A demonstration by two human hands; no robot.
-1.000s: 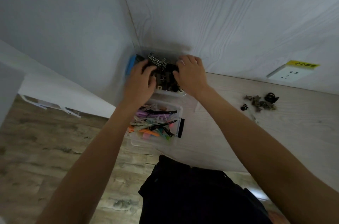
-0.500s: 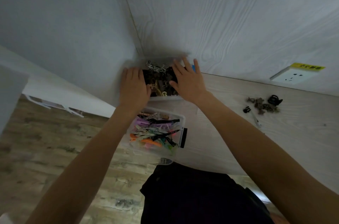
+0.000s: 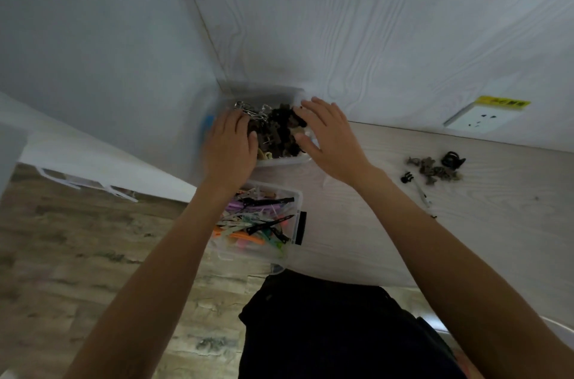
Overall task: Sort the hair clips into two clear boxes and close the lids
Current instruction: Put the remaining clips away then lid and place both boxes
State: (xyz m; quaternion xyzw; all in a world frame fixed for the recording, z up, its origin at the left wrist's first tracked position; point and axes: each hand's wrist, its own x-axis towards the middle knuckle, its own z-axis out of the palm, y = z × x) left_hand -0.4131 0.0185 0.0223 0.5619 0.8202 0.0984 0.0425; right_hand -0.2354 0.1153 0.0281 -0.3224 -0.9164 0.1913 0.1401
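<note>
A pale wood-grain table sits in a corner of white panelled walls, and at its 11 o'clock corner both hands work over the far box. The left hand lies flat with fingers straight on the box's left side, holding nothing that shows; the right hand is spread, fingers relaxed, on its right side, also with nothing gripped. Between them the dark claw clips heap above the rim, with silver clips at 12 o'clock of the pile. Whether a lid lies under the palms I cannot tell. The heap is the risk: pressing down could tip clips over the rim, or keep a lid from seating. Just nearer, at 6 o'clock of it, the near box holds coloured clips and overhangs the table edge; a nudge from a forearm could send it to the floor. At 3 o'clock loose clips remain unsorted.
</note>
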